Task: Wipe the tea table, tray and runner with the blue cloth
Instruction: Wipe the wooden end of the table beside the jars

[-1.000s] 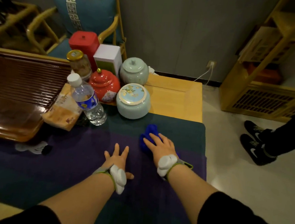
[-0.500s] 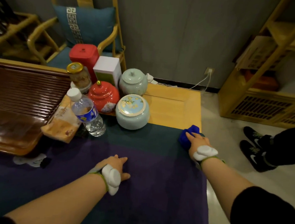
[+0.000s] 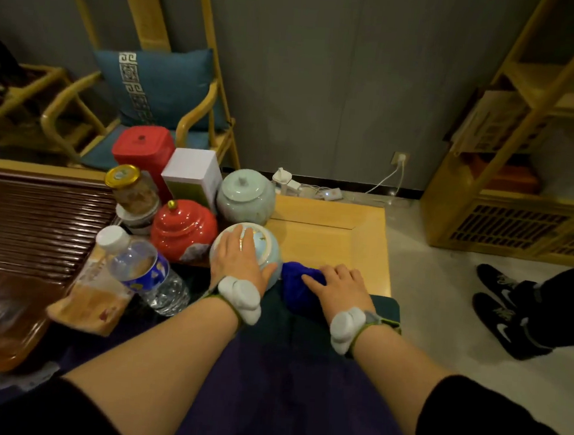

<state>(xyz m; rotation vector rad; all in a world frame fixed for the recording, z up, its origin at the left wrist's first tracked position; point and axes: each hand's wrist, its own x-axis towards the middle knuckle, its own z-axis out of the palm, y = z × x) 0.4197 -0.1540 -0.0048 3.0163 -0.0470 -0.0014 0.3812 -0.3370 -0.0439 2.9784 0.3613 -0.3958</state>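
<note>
Blue cloth lies bunched under the right hand, fingers fairly straight and pressing it down at the runner's far edge, just right of the pale blue jar. The left hand rests flat on that jar's lid, fingers spread. Judging by this, the runner is mid-wipe; the tea table beyond the jar and the dark tray far left look undone.
</note>
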